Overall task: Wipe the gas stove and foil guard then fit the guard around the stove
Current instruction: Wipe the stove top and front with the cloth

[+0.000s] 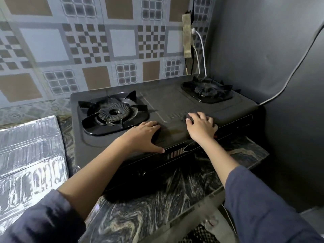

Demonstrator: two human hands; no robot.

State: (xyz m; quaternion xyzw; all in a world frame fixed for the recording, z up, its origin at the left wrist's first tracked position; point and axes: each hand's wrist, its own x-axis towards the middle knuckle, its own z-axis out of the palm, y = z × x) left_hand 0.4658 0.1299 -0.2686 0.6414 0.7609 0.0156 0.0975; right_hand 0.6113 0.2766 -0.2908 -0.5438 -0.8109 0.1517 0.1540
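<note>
Guard [29,149]: folded flat on the counter [157,199], left of the stove [166,100]; set aside, not yet fitted.
Left hand [145,135]: open, palm flat on the stove's front edge, likely steadying it.
Right hand [201,127]: fingers curled over what seems a dark cloth [188,118], pressing it onto the stove top to wipe.

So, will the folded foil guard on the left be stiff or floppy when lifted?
Probably light: the foil guard looks thin. It lies in flat panels, so it likely hinges at the creases. Its wrinkled surface suggests it dents easily.
</note>
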